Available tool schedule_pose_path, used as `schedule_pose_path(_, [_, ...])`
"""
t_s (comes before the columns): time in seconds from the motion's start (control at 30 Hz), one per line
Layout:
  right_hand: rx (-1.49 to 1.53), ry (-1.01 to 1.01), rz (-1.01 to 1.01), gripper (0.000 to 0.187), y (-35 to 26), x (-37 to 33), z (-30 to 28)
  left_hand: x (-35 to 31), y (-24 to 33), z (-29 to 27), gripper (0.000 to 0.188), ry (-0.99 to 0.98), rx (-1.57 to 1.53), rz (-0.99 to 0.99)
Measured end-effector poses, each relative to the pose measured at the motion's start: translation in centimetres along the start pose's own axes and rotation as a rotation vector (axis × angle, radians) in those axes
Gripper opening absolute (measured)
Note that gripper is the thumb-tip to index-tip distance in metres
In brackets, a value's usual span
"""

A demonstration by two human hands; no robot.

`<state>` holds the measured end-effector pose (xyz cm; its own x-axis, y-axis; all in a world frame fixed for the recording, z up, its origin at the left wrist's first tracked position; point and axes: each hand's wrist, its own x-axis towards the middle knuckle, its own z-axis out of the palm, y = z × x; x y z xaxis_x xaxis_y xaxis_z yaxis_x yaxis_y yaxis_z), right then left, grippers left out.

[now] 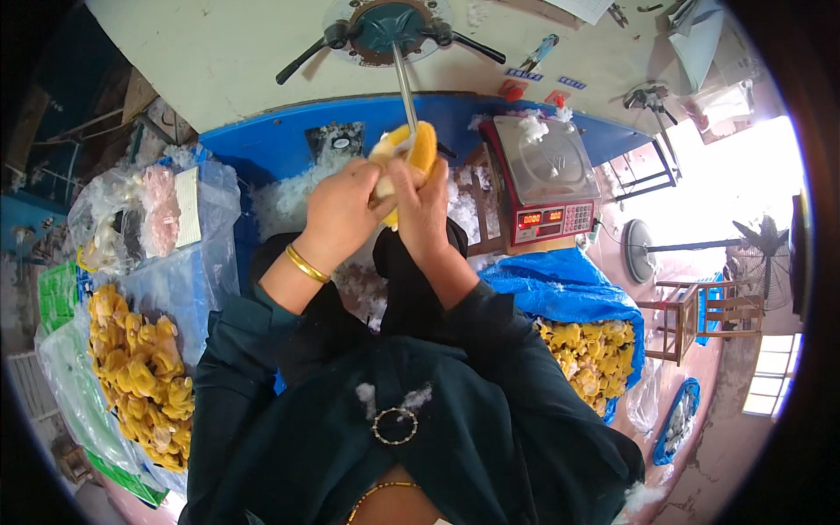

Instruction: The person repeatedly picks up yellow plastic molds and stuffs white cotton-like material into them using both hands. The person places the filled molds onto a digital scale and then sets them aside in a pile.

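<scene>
Yellow plush piece: (424,149) at upper center of the frame, between both hands, at the lower end of a metal tube (403,83); yellow outside, with a paler patch facing the hands.
Weight and feel: probably light and soft, with a furry surface that should grip well rather than slip; it likely squashes and springs back, and its seams or edges look the likeliest part to strain.
Where to hold: best by the 2 sides beside the tube, thumbs near the pale patch, with a firm but not crushing pinch.
Left hand: (339,210) fingers closed on the piece's lower left side.
Right hand: (423,206) wrapped around its lower right side, thumb pointing up toward the tube.
Metal tube: rigid-looking, slanting down from a dark round fitting (385,31) with 2 black handles; its tip is hidden at the piece, so how deep it goes I cannot tell.
Piece's outline: partly covered by fingers; its full shape and how full it is are hard to judge.
White fluff: (284,203) loose below the tube, left of center, partly blocked by the arms.
Yellow piles: lower left (140,376) and lower right (591,354); single items blur together, and the right sleeve cuts across the right pile's edge.
</scene>
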<state>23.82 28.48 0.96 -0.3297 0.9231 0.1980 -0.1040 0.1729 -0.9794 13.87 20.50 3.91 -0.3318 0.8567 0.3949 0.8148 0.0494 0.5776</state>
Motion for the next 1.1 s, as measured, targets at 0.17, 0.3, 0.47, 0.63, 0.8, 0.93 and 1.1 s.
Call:
schedule_pose_path(0.17, [0.493, -0.194, 0.492, 0.035, -2.2, 2.2, -3.0, -0.6, 2.4, -0.8, 0.041, 0.27, -0.038, -0.112])
schedule_pose_path(0.3, [0.671, -0.419, 0.67, 0.037, 2.3, 9.2, -1.9, 1.5, 1.2, 0.0, 0.044, -0.287, -1.001, -0.692])
schedule_pose_path(0.47, [0.649, -0.492, 0.662, 0.03, 1.6, 10.5, -2.1, 3.0, 1.2, 0.8, 0.044, -0.292, -0.863, -0.654])
schedule_pose_path(0.63, [0.338, -0.591, 0.414, 0.027, 2.4, 11.3, -1.6, 2.6, 1.0, 3.6, 0.037, -0.161, -0.34, -0.349])
schedule_pose_path(0.8, [0.29, -0.576, 0.029, 0.027, 5.4, 16.9, 1.4, 7.3, -1.8, 6.9, 0.021, -0.072, 0.282, -0.209])
schedule_pose_path(0.93, [-0.056, -0.561, -0.19, 0.023, 6.4, 17.0, 1.0, 7.0, -2.8, 7.6, 0.014, -0.061, 0.331, -0.164])
schedule_pose_path(1.1, [0.048, -0.477, 0.147, 0.025, 3.3, 12.4, -0.8, 3.1, 0.3, 5.9, 0.014, -0.119, 0.284, -0.151])
